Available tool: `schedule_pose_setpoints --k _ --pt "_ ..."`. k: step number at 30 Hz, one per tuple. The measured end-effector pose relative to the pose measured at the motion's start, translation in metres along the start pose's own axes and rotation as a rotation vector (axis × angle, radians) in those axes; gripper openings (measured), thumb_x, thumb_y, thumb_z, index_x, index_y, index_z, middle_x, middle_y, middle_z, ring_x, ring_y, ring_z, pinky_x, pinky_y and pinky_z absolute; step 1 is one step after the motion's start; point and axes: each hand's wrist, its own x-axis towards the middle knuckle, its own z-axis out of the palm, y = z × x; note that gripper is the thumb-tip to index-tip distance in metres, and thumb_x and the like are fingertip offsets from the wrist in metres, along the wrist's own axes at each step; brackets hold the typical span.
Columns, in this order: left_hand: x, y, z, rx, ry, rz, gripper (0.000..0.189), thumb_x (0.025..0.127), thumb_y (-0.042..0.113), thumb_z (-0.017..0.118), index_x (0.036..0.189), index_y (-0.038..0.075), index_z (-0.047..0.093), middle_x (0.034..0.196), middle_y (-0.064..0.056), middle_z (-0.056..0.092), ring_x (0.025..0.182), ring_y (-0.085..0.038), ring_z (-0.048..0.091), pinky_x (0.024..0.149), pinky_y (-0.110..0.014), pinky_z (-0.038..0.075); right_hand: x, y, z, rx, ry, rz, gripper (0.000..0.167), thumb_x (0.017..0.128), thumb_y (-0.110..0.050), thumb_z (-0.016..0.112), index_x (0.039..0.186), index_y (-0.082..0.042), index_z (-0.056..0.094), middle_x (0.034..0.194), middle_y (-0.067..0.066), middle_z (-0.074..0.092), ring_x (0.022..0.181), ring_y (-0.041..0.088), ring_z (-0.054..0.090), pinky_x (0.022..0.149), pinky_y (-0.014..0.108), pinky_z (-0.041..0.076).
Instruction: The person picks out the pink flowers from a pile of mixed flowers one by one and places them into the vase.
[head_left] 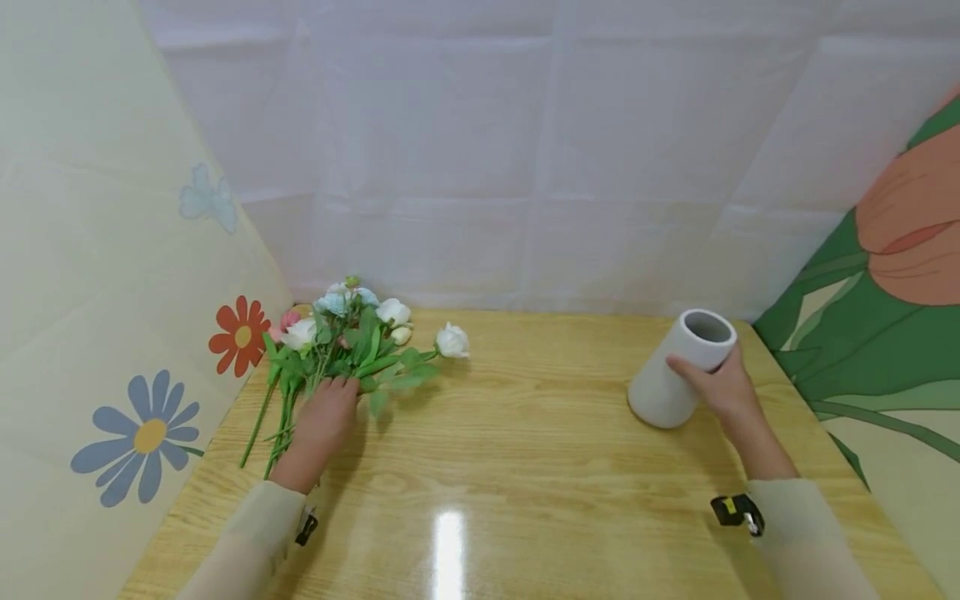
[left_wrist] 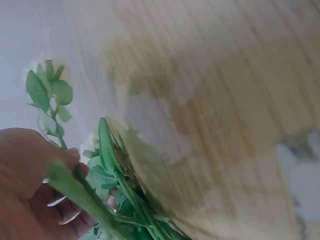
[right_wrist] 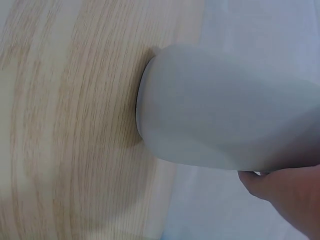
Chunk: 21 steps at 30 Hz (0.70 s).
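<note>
The left hand point(head_left: 326, 417) is at the left of the wooden table point(head_left: 510, 450), over the near part of a loose bunch of artificial flowers point(head_left: 367, 329). Its thumb and fingers close on a green stem point(left_wrist: 87, 197), which in the left wrist view runs up to a white bloom point(left_wrist: 42, 75); the other fingers curl in below the thumb. More leafy stems lie just beside the fingers (whether they touch, I cannot tell).

The bunch lies toward the far left corner, heads to the far side and several bare stems pointing near. A white rose point(head_left: 452, 341) sticks out on its right, a pale blue bloom point(head_left: 333, 303) sits at the far end, and a pink bloom point(head_left: 288, 319) shows at the left.

At the far right, well apart from the flowers, is a white vase point(head_left: 663, 387), mouth upward. The right hand point(head_left: 723, 387) grips its upper part from the right, thumb laid across the near side and the other fingers mostly hidden behind it (so their spread cannot be told). The vase's base is at the tabletop; whether it tilts slightly is unclear.
</note>
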Motion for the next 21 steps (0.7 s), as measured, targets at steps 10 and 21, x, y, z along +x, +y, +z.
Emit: schedule_pose_setpoints --k 10,21 --pt "0.008 0.011 -0.005 -0.209 0.035 -0.073 0.004 0.097 0.003 0.066 0.099 0.001 0.063 0.089 -0.012 0.062 0.082 -0.034 0.061 0.071 -0.045 0.056 -0.004 0.0 0.004 -0.012 0.014 -0.025 0.097 0.095 -0.036 0.071 0.159 -0.004 0.005 0.138 0.015 0.039 0.121 0.029 0.042 0.102 0.049 0.04" --pt "0.016 0.029 -0.009 -0.313 -0.115 -0.133 0.014 0.1 0.012 0.065 0.106 -0.001 0.064 0.094 -0.013 0.065 0.081 -0.028 0.066 0.068 -0.042 0.057 -0.011 -0.002 0.01 -0.007 -0.003 -0.028 0.097 0.096 -0.035 0.07 0.159 -0.005 0.004 0.14 0.016 0.039 0.12 0.027 0.043 0.103 0.05 0.041"
